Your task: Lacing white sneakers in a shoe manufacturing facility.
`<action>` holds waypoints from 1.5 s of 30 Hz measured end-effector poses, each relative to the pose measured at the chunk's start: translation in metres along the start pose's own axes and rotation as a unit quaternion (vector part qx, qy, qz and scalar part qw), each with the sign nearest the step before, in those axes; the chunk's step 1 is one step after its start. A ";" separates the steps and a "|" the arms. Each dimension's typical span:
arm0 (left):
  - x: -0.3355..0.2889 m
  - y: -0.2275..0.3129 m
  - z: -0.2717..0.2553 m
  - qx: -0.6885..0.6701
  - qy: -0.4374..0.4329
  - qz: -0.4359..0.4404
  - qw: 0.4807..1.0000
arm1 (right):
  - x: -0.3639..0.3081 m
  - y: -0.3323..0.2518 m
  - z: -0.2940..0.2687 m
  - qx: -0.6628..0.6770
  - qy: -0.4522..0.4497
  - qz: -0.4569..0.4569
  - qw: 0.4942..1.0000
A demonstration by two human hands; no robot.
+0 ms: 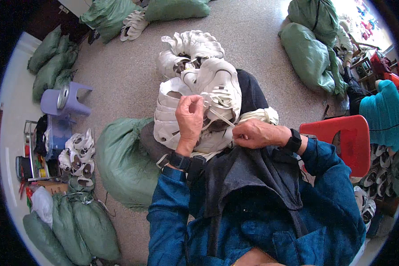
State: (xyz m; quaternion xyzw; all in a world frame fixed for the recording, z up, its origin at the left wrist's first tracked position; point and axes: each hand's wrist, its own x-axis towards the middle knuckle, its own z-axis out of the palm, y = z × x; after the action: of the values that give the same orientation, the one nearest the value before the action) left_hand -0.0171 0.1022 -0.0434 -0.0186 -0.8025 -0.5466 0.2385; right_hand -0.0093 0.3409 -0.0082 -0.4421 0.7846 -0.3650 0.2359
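Observation:
A white sneaker (pixel 218 82) lies in front of me with its toe pointing away, partly laced. Its white shoelace (pixel 221 117) runs from the eyelets toward my hands. My left hand (pixel 190 119) is closed in a pinch on a lace end beside the shoe's left edge. To the right, my right hand (pixel 255 133) grips the lace close to the shoe's opening, fingers curled. More white shoes (pixel 167 113) are stacked under and left of my left hand. A bundle of cream laces (pixel 266 115) rests just beyond my right hand.
Further white shoes (pixel 195 44) are piled ahead on the floor. A green sack (pixel 124 162) sits by my left leg, a red stool (pixel 352 144) at my right. Green sacks (pixel 308 57) stand far right; a purple stool (pixel 66 99) is at left. Another person in turquoise (pixel 381 113) sits right.

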 end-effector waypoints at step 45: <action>-0.004 0.028 -0.014 -0.208 -0.096 -0.222 0.948 | 0.025 0.031 0.010 -0.035 0.068 -0.012 0.997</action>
State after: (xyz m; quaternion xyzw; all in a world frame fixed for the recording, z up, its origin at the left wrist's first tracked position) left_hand -0.0004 0.1020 -0.0162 0.0586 -0.6743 -0.7358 0.0233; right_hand -0.0314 0.3261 -0.0400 -0.4333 0.8058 -0.3694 0.1625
